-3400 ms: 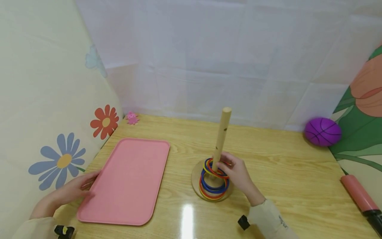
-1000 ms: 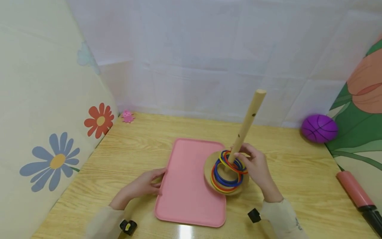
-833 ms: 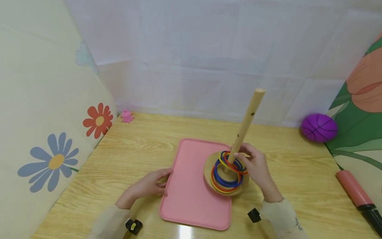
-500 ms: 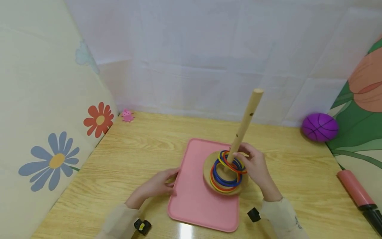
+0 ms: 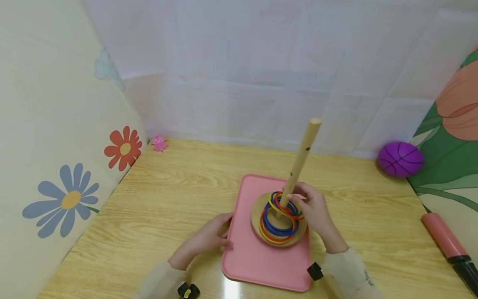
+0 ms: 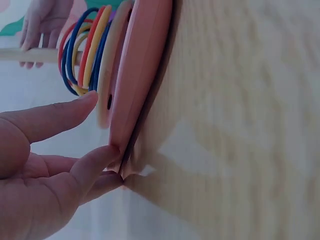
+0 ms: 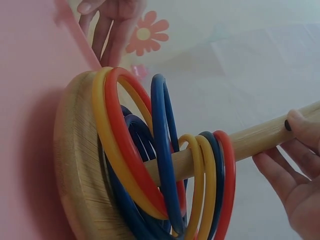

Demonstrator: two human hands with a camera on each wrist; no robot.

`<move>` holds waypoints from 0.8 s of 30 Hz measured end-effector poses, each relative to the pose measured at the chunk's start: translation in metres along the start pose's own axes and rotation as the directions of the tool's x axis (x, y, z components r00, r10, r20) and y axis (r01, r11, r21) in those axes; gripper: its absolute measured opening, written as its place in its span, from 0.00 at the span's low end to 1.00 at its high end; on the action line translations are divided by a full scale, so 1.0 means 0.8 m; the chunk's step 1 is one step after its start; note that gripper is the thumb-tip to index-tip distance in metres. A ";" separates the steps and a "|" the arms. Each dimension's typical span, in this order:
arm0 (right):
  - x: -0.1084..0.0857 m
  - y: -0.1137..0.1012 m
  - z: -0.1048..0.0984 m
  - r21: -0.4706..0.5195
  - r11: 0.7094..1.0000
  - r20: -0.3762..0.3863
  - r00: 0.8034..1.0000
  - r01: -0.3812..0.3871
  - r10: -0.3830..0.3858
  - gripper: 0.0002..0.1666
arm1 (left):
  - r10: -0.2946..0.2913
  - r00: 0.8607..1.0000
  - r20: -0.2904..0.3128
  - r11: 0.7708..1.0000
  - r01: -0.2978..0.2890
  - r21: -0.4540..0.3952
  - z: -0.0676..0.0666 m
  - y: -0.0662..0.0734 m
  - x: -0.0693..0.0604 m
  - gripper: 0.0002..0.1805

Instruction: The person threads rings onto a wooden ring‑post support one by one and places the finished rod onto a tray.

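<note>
My right hand (image 5: 315,211) grips the wooden pole (image 5: 304,153) of a ring-toss stand, low down, with the pole leaning right. Several red, yellow and blue rings (image 7: 162,150) hang loosely round it. The stand's round base (image 7: 75,175) is over the pink tray (image 5: 269,270); a shadow lies beneath it, and I cannot tell whether it rests flat. At the tray's left rim is my left hand (image 5: 209,238). Its fingertips (image 6: 107,154) touch the rim, while the thumb (image 6: 82,107) reaches above the tray.
A purple ball (image 5: 400,159) sits at the table's back right. A pink-and-black pump-like cylinder (image 5: 444,234) lies along the right edge. The small pink toy (image 5: 159,143) is at the back left corner. Cloth hangs behind the wooden table (image 5: 168,178).
The tray has slid right from the left side, with my left hand at its rim, under the stand's base. My right hand tilted the stand, then brought it slightly lower and left.
</note>
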State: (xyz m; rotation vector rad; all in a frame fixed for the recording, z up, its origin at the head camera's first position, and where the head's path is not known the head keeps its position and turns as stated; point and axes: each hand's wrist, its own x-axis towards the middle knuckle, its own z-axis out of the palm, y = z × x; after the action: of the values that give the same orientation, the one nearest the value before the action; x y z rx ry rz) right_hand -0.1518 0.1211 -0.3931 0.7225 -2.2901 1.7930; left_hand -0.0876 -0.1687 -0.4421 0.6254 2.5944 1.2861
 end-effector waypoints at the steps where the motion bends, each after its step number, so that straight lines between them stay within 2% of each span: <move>1: 0.000 0.000 0.000 0.001 1.000 0.001 1.000 0.002 -0.002 0.15 | 0.011 1.000 -0.007 1.000 -0.011 0.008 0.002 0.001 0.000 0.41; 5: -0.002 0.002 0.000 0.010 1.000 0.006 1.000 0.008 -0.008 0.16 | 0.024 0.999 -0.022 0.999 -0.024 0.028 0.012 0.009 0.001 0.41; 13: -0.005 0.007 0.000 0.014 1.000 0.015 1.000 0.021 -0.021 0.15 | -0.024 1.000 0.004 1.000 0.024 -0.019 0.025 0.025 -0.001 0.45; 18: -0.006 0.010 0.002 -0.004 1.000 0.018 0.999 0.030 -0.030 0.15 | -0.025 0.999 0.030 0.999 0.026 -0.048 0.023 0.021 -0.002 0.46; 24: -0.007 0.011 0.002 -0.052 0.998 0.033 0.999 0.024 -0.022 0.15 | -0.027 0.998 0.052 1.000 0.027 0.011 0.019 0.012 0.002 0.49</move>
State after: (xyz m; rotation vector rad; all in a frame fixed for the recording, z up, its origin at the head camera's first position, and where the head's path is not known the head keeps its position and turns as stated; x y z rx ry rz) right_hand -0.1507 0.1231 -0.4035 0.7714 -2.3296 1.7176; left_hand -0.0806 -0.1518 -0.4440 0.6148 2.5605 1.2328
